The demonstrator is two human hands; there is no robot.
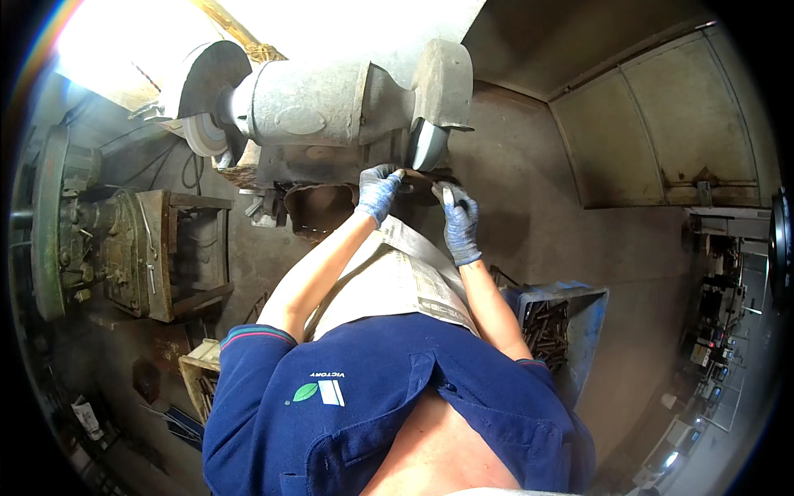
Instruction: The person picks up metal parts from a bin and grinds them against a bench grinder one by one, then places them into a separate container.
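Note:
A large grey bench grinder [310,103] stands in front of me. Its right grinding wheel [428,147] shows below a metal guard [447,87]. My left hand [378,194], in a blue-grey work glove, is closed with thumb and fingertips just left of this wheel. On the other side, my similarly gloved right hand [460,219] pinches with its fingers raised. Between them runs a thin dark metal piece [422,175], held by both hands at the wheel's lower edge. Its exact shape, and whether it touches the wheel, are too small to tell.
The grinder's left wheel [204,135] is partly exposed. Right of my right arm, a blue crate [589,318] holds many rusty rod-like parts [546,331]. A yellowish crate [194,376] sits left of me. An old green machine [112,248] stands farther left; metal panels [653,124] rise at right.

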